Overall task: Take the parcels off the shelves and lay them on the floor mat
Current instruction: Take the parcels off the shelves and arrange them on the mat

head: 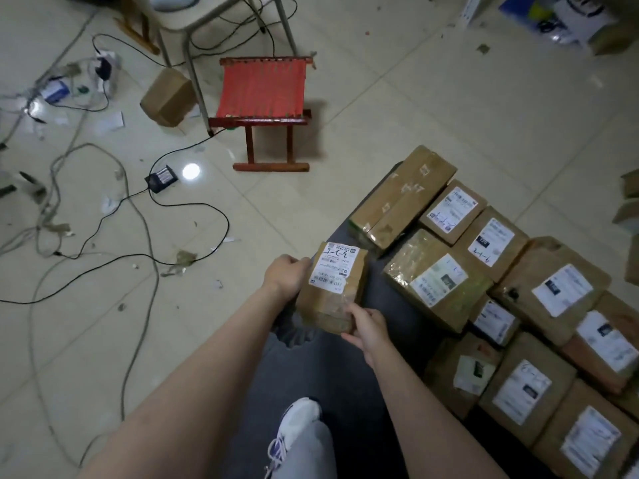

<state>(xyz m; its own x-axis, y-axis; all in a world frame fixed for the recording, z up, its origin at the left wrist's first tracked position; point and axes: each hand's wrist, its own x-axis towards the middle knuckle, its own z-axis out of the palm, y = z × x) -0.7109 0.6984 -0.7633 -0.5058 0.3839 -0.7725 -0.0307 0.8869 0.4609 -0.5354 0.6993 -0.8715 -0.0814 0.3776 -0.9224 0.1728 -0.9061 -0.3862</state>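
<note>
1. Small brown cardboard parcel [330,288], gripped at its ends by both hands: white shipping label with a barcode and a handwritten mark reading roughly "3-2-1"; the printed lines are too small to read.
2. Brown cardboard parcel with white label [490,240], lying on the dark grey floor mat [349,375]: handwritten mark, roughly "9-1-1".
3. Remaining brown parcels on the mat: white labels, print blurred, unreadable.
</note>
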